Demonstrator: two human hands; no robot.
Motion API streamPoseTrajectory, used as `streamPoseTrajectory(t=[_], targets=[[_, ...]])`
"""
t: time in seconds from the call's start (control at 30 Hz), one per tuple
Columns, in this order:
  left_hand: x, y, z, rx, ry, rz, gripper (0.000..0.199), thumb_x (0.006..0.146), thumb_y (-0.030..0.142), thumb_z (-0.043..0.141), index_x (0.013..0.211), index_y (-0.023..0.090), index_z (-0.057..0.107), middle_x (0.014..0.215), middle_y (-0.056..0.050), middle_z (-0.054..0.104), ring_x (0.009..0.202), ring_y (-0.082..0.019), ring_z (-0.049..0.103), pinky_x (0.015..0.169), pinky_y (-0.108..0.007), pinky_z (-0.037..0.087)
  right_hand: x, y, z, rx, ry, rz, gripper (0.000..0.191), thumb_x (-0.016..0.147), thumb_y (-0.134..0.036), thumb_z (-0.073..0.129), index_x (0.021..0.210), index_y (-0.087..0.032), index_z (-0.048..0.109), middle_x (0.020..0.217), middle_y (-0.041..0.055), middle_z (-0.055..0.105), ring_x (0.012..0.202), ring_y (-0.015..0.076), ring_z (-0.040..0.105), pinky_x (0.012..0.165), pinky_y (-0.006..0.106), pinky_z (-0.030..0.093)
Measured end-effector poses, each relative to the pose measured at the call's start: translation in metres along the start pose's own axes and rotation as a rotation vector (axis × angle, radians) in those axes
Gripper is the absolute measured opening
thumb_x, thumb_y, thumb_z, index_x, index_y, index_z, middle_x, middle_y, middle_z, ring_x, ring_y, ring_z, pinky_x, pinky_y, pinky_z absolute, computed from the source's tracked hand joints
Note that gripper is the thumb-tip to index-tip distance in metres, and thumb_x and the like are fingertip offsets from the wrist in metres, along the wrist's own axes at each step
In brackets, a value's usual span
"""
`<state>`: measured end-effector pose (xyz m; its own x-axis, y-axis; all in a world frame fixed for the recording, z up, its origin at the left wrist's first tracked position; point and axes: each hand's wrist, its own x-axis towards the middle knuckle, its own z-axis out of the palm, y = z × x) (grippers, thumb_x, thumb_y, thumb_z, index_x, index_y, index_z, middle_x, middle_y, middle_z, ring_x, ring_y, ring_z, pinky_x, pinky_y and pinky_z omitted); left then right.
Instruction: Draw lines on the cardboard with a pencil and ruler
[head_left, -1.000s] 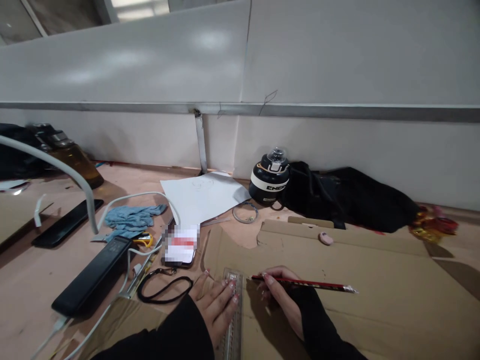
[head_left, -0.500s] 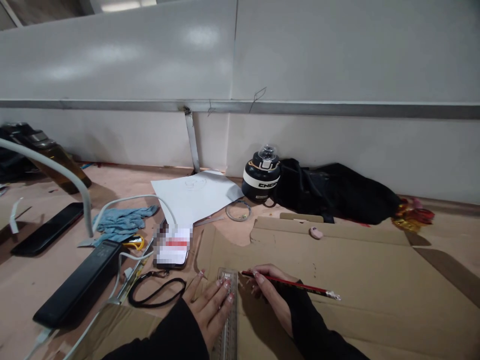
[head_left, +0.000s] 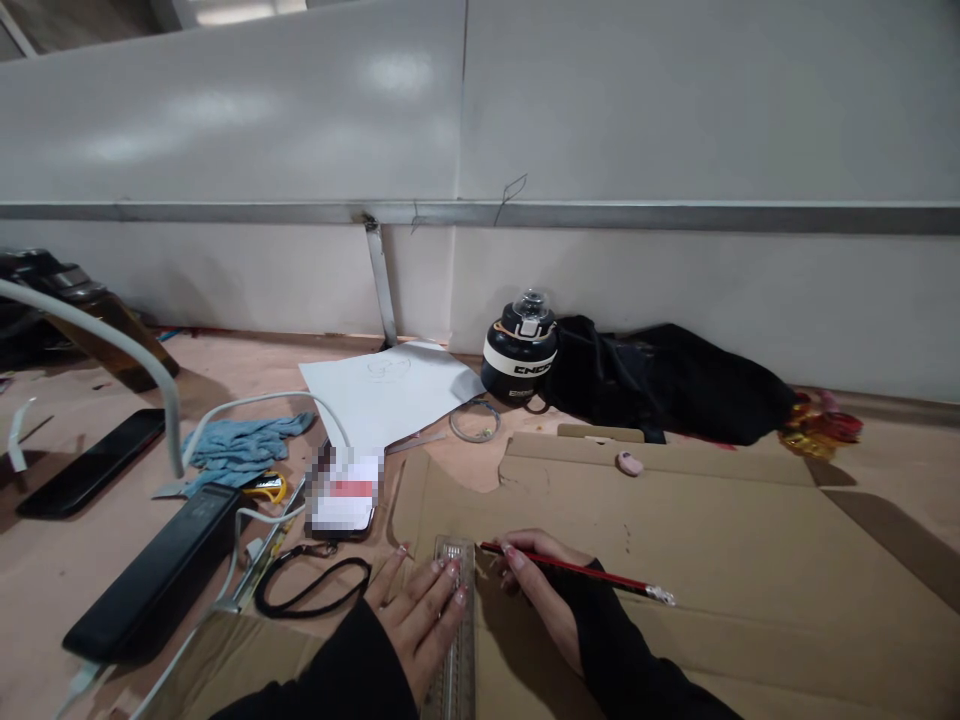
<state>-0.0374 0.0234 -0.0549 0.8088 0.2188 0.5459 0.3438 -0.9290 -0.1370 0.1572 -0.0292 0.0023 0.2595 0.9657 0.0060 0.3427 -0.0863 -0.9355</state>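
Observation:
My left hand [head_left: 415, 612] lies flat with fingers stretched over a clear ruler [head_left: 459, 655], pressing it against a brown cardboard sheet [head_left: 720, 540]. Just right of the ruler, my right hand [head_left: 541, 590] pinches a red and black pencil [head_left: 600, 574]. The pencil's point end is close to the ruler's upper right edge; its eraser end points right. Whether the point touches the cardboard I cannot tell. A small pink eraser [head_left: 629, 463] rests near the top of the sheet.
Left of my hands are a phone [head_left: 343, 495], a black lanyard [head_left: 311, 588], a black power bank [head_left: 154, 575], a yellow cutter [head_left: 266, 487] and a blue glove [head_left: 244, 445]. White paper [head_left: 397, 390], a black bottle [head_left: 519, 355] and black cloth [head_left: 667, 385] lie farther back, before the wall.
The view has shifted very slightly. My left hand stays on the ruler and my right hand keeps the pencil in nearly the same place.

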Motion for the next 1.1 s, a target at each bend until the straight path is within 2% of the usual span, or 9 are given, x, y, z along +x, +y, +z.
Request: streamPoseTrajectory(t=[0.1, 0.33, 0.53, 0.77, 1.1], targets=[[-0.0006, 0.0014, 0.001, -0.012, 0.025, -0.014, 0.03, 0.09, 0.017, 0.032, 0.111, 0.016, 0.053, 0.122, -0.004, 0.052, 0.12, -0.017, 0.038, 0.107, -0.046, 0.004, 0.0, -0.0007, 0.0001, 0.018, -0.017, 0.009, 0.028, 0.082, -0.039, 0.047, 0.081, -0.016, 0.064, 0.068, 0.0059, 0.066, 0.06, 0.0175, 0.06, 0.058, 0.029, 0.05], [-0.0028, 0.0028, -0.0017, 0.039, -0.026, 0.005, 0.03, 0.086, 0.02, 0.041, 0.114, 0.014, 0.051, 0.125, -0.007, 0.049, 0.122, -0.02, 0.035, 0.107, -0.048, 0.004, 0.0004, 0.0005, -0.0006, -0.02, -0.021, -0.001, 0.029, 0.082, -0.038, 0.045, 0.081, -0.015, 0.063, 0.067, 0.0062, 0.066, 0.06, 0.0173, 0.061, 0.059, 0.028, 0.049], [-0.0023, 0.0048, 0.0031, -0.005, 0.053, -0.033, 0.028, 0.09, 0.017, 0.035, 0.11, 0.016, 0.054, 0.12, -0.005, 0.054, 0.12, -0.017, 0.038, 0.107, -0.046, 0.007, -0.0004, 0.0004, -0.0008, -0.036, -0.03, -0.003, 0.031, 0.083, -0.039, 0.044, 0.083, -0.015, 0.063, 0.068, 0.0063, 0.066, 0.061, 0.0178, 0.061, 0.059, 0.029, 0.05], [-0.0038, 0.0052, 0.0021, 0.046, -0.001, -0.019, 0.029, 0.088, 0.02, 0.039, 0.114, 0.016, 0.052, 0.125, -0.005, 0.05, 0.123, -0.018, 0.035, 0.107, -0.046, 0.005, 0.0004, 0.0035, 0.0, -0.015, -0.024, 0.011, 0.031, 0.083, -0.04, 0.044, 0.083, -0.016, 0.063, 0.067, 0.0056, 0.065, 0.061, 0.0177, 0.061, 0.059, 0.029, 0.049], [-0.0016, 0.0073, 0.0031, 0.003, 0.07, -0.063, 0.03, 0.091, 0.019, 0.032, 0.11, 0.016, 0.055, 0.118, -0.004, 0.056, 0.116, -0.017, 0.043, 0.108, -0.045, 0.007, 0.0011, -0.0002, -0.0008, -0.062, -0.02, -0.034, 0.029, 0.083, -0.036, 0.044, 0.082, -0.016, 0.063, 0.067, 0.0057, 0.066, 0.06, 0.0173, 0.061, 0.057, 0.029, 0.05]])
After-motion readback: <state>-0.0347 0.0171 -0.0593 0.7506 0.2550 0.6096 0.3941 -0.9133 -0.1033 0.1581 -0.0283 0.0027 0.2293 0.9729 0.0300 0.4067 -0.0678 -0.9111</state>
